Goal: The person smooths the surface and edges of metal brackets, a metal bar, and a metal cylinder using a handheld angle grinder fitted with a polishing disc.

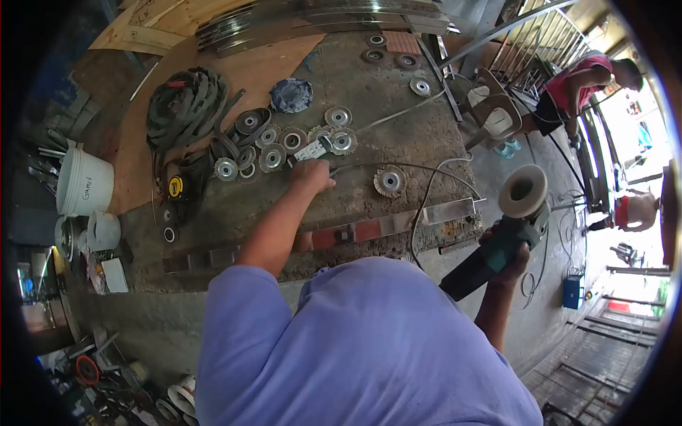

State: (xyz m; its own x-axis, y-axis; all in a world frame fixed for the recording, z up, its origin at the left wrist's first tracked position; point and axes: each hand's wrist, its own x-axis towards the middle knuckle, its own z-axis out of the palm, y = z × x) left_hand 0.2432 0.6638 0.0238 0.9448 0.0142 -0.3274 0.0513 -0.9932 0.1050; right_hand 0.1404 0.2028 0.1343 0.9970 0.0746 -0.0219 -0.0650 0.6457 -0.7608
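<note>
Brown worktable (433, 138), cluttered workshop (558, 167) — hands: right (518, 267) clenched round grinder (494, 257), left (311, 175) at power strip (310, 150), grip unclear

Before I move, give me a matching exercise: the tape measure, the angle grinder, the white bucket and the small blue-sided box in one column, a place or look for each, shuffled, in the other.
Column one
1. Tape measure
2. Angle grinder
3. Bucket
4. Small box

Column two
A. Has dark handwriting on its side
B. Blue, standing on the floor
C. Yellow on its face
D. Held in the right hand, a pale wheel at its end

Right pairs: 1-C, 2-D, 3-A, 4-B
</note>
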